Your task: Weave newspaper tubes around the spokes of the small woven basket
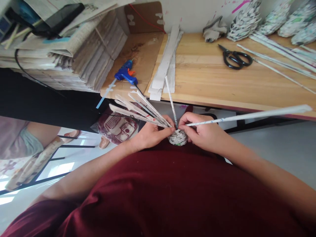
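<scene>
A small woven ball of rolled newspaper (178,138) sits between my two hands, just in front of my dark red shirt. My left hand (151,135) is closed on it and on the fan of paper tubes (134,107) that stick out up and to the left. My right hand (201,130) pinches one long paper tube (249,115) that runs out to the right. Another thin tube (171,98) stands up from the weave between the hands.
The wooden table (209,79) carries black scissors (235,58), flat paper strips (166,62), loose paper tubes (283,59), woven paper pieces (244,21) and a blue glue gun (125,75). Stacked newspapers (74,49) lie left. Another person's arm (37,135) shows at far left.
</scene>
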Demonstrator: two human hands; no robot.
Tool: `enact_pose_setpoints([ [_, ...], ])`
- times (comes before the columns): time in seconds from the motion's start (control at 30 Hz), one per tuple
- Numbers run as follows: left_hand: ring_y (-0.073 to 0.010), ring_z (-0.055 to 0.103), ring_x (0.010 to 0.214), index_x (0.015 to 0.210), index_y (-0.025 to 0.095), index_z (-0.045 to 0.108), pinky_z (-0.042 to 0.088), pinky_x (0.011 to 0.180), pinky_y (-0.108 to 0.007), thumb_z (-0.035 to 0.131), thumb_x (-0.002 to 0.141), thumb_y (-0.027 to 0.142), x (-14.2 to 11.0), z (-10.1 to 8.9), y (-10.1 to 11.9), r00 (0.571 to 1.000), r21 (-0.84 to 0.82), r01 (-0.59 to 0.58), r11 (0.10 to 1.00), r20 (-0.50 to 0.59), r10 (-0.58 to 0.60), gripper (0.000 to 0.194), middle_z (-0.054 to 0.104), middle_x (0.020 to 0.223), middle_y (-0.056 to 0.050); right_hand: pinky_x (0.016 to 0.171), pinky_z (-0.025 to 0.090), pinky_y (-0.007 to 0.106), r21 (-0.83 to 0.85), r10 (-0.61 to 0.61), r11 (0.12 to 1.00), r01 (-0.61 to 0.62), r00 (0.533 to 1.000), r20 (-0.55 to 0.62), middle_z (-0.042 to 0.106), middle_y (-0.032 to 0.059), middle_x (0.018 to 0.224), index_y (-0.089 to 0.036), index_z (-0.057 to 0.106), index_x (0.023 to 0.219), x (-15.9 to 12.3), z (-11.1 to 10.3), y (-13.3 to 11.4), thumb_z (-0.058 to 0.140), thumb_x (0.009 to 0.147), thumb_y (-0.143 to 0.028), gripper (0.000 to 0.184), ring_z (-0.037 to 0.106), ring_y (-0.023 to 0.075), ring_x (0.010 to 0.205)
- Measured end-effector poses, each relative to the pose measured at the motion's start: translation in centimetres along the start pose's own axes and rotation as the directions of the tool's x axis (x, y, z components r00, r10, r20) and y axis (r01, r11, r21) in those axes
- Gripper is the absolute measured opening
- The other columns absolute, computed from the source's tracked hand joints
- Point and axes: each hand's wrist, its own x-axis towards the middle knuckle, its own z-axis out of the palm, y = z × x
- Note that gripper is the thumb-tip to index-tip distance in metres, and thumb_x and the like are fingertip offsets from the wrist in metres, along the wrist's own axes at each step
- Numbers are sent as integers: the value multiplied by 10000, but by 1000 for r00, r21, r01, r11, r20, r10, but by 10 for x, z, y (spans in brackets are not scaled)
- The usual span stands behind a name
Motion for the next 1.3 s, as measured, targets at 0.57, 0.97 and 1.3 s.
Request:
enact_pose_setpoints([
  [0.57, -119, 582, 683, 835, 153, 642, 492, 633, -228, 643, 846, 210, 0, 3, 2, 999, 91, -21, 996, -40, 24, 58, 629, 722, 6, 709, 447, 281, -27, -187, 982, 189, 980, 62, 673, 27, 862, -209, 647, 896, -3, -11, 4, 578, 912, -180, 77, 600, 156, 764],
  [0.97, -131, 593, 719, 859, 147, 633, 499, 670, -250, 659, 855, 245, 0, 3, 6, 1000, 10, 10, 1000, 16, -10, 101, 645, 774, -19, 531, 445, 266, 252, 154, 953, -171, 984, 84, 653, -8, 672, -203, 612, 835, -2, -4, 2, 663, 824, -228, 58, 587, 135, 582],
  [1.3, -112, 535, 640, 782, 159, 582, 453, 601, -243, 680, 781, 214, 3, 8, 12, 997, 4, 78, 997, 9, -78, 112, 603, 697, 7, 390, 433, 238, 482, 325, 805, -344, 937, 126, 601, -40, 613, -209, 561, 970, 7, 1, 4, 721, 850, -363, 253, 542, 108, 450],
])
